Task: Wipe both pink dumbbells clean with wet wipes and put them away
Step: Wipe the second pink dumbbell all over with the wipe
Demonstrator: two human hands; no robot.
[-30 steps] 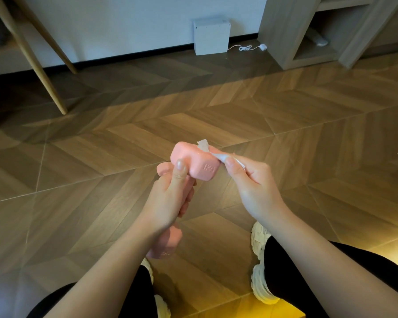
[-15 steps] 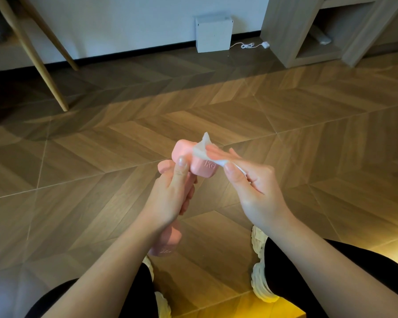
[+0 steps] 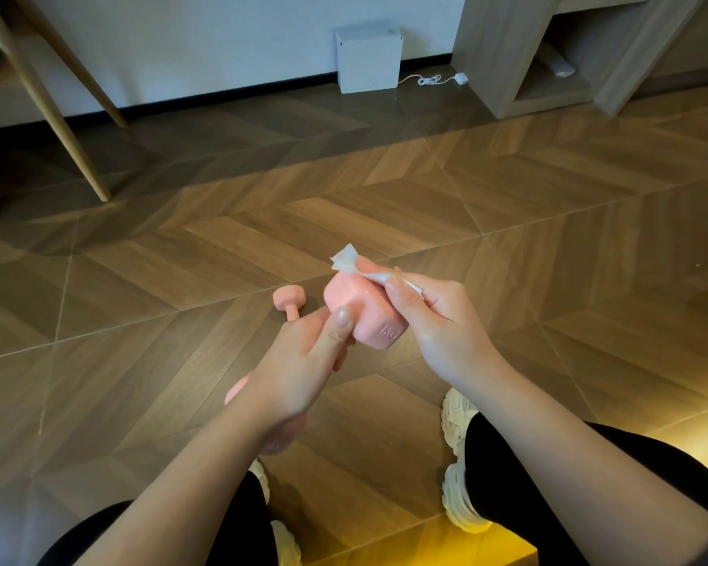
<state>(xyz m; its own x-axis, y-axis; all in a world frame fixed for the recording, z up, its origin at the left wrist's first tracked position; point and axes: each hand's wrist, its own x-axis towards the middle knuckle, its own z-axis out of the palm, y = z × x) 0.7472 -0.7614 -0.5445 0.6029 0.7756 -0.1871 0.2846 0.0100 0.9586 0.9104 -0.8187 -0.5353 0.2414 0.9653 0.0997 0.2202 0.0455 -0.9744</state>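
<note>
Left hand (image 3: 303, 361) clasps the pink "kg"-embossed dumbbell (image 3: 356, 304); right hand (image 3: 438, 320) pinches a white wipe (image 3: 346, 257) on it.

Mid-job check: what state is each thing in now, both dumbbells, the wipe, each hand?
Held dumbbell: off the floor, gripped by its handle.
Second dumbbell: lying on the floor, untouched, partly hidden.
Wet wipe: crumpled, against the held dumbbell's upper head.
Left hand: curled round the handle.
Right hand: pinching the wet wipe.
</note>
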